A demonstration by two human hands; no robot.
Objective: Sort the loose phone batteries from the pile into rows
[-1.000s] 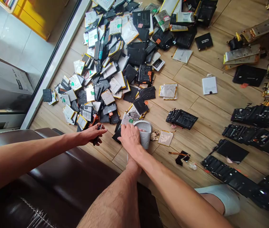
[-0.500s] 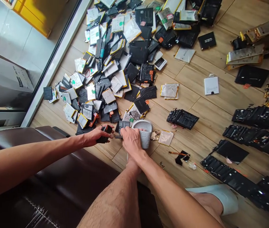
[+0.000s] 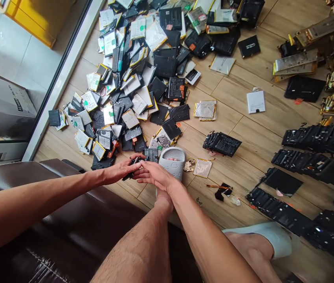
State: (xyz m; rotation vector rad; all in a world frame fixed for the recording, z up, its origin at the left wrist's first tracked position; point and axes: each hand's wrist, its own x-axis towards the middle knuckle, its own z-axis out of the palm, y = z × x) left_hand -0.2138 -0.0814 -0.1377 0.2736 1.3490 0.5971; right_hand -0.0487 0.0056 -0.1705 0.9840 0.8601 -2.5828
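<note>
My left hand [image 3: 119,171] is closed round a small stack of black phone batteries [image 3: 132,168], held on edge low over the floor. Against that stack lies my right hand [image 3: 156,175], its fingers stretched out and slightly spread, with nothing plainly gripped in it. The fingertips overlap the stack, so their exact contact is partly hidden. Just beyond my hands, a dark battery [image 3: 151,154] rests on the floor beside a grey slipper [image 3: 173,160] on my foot. Past it spreads a large heap of mixed phone batteries [image 3: 131,82], black and silver ones jumbled together.
Rows of black batteries [image 3: 285,212] line the floor at right. A smaller black stack [image 3: 221,144], silver batteries [image 3: 205,110] and a white battery [image 3: 256,101] lie nearer. At left are a brown leather seat [image 3: 52,196], a metal door track [image 3: 57,74] and a yellow crate [image 3: 37,19].
My right hand has moved left from beside the slipper to the stack in my left hand, and its fingers have straightened. The view has shifted slightly.
</note>
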